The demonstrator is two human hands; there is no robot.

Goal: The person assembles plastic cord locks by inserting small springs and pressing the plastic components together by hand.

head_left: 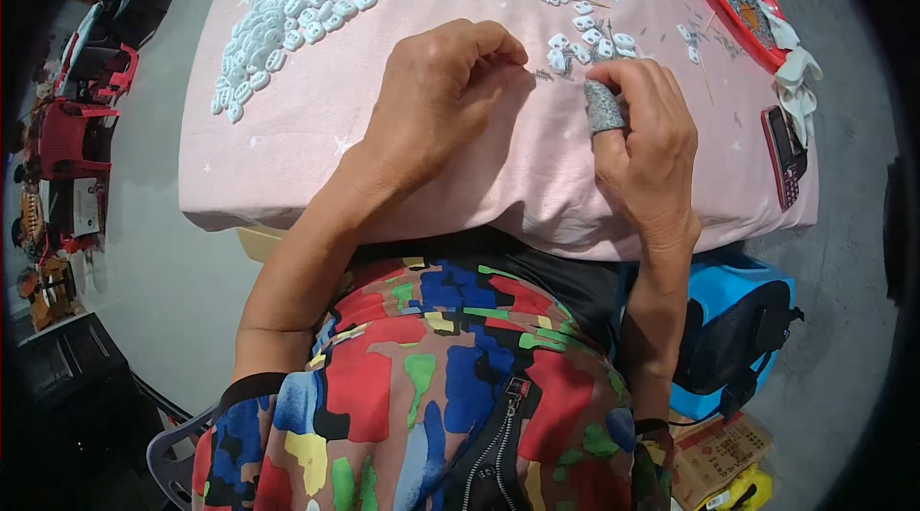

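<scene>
Two bare hands above one pink star-printed cloth [287,166]. Left hand [446,70] curled narrow, fingertips partly hidden; any hold there impossible to tell. Right hand [652,132] bent likewise, one digit inside a sparkly grey wrapping [604,108]; grip also impossible to tell. Just beyond the fingers, one loose cluster of small white oval pieces with dark holes [583,23] (roughly a dozen, some overlapping), plus tiny grey slivers [543,76], too small for counting. Upper left, one large heap of similar white pieces [297,17], overlapped beyond counting. Upper right, one red oval tray [765,57], cut off by the top edge.
</scene>
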